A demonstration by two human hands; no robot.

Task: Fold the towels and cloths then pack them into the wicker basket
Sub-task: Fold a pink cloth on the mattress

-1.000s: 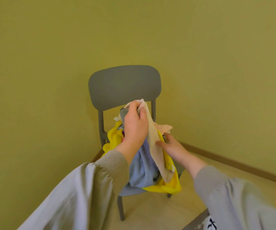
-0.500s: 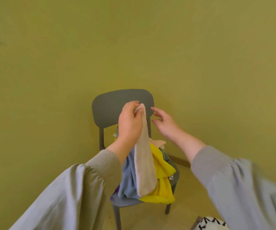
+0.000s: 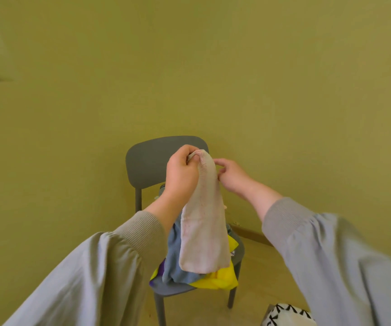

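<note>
Towel (image 3: 205,222) hangs over the chair (image 3: 147,165), its top grasped in the left grip (image 3: 182,175). Right grip (image 3: 231,176) meets its upper edge, fingers curled; whether it pinches cannot be told. Blue cloth (image 3: 173,262) and yellow cloth (image 3: 222,278) lie heaped on the seat.

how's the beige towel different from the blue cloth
The beige towel hangs from the left hand, long and narrow; the blue cloth lies crumpled on the chair. The beige towel is pale; the blue cloth is darker. Both are soft fabric.
</note>
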